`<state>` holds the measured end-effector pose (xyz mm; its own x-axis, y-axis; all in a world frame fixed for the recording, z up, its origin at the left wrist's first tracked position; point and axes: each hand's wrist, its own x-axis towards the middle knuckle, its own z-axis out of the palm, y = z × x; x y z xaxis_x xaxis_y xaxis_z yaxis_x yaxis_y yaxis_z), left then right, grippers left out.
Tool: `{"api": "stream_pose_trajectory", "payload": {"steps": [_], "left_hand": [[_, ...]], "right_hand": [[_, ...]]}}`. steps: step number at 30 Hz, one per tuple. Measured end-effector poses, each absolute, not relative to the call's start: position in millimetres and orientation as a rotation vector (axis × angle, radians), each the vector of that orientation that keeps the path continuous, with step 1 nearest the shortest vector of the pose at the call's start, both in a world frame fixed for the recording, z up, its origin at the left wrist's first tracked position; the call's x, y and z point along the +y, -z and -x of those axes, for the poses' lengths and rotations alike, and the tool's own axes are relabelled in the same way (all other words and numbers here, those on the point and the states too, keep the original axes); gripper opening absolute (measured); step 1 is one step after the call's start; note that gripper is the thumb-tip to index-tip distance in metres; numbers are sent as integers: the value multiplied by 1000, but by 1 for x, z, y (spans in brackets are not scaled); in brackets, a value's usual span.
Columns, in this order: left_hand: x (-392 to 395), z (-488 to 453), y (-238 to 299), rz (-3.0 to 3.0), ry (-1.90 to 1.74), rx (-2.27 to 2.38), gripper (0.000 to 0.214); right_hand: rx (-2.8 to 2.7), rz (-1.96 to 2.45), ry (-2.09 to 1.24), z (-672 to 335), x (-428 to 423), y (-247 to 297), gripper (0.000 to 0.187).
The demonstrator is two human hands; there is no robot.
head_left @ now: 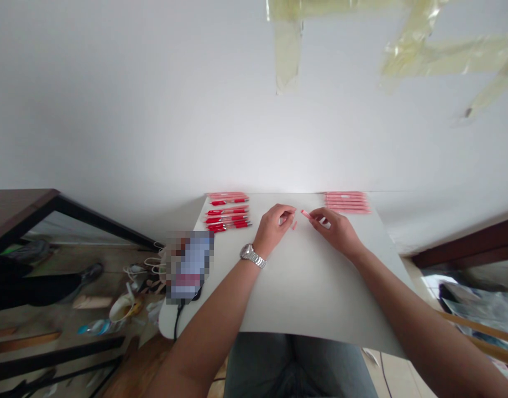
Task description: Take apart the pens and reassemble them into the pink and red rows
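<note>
My left hand [274,225], with a silver watch [252,255] on its wrist, hovers over the white board [303,287] with fingers curled in a pinch; a tiny red piece [294,225] shows just below its fingertips. My right hand [335,228] pinches a short red pen part [305,214] that points toward the left hand. The two hands are a few centimetres apart. Several red pens [228,215] lie in a row at the board's far left. Several pink pen barrels [347,202] lie at the far right.
A phone [189,268] with a cable lies on the board's left edge. A dark wooden shelf [38,221] and floor clutter with a cup [121,307] are at the left. A white wall rises behind the board. Dark furniture stands at the right [465,249].
</note>
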<state>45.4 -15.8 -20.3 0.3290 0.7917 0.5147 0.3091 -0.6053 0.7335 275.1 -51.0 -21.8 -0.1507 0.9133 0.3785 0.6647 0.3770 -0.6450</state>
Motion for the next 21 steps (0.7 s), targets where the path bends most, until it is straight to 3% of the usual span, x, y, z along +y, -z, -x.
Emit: {"api": "stream_pose_trajectory", "payload": {"steps": [13,21], "left_hand": [[-20,-41,11,-2420,-1015,1227,8],[-24,-44,11,-2546,-902,1288,12]], "right_hand": [[-1628,1326,-544,-272,-50,24,31],[-1441,1201,-847,-271,-49,26,42]]}}
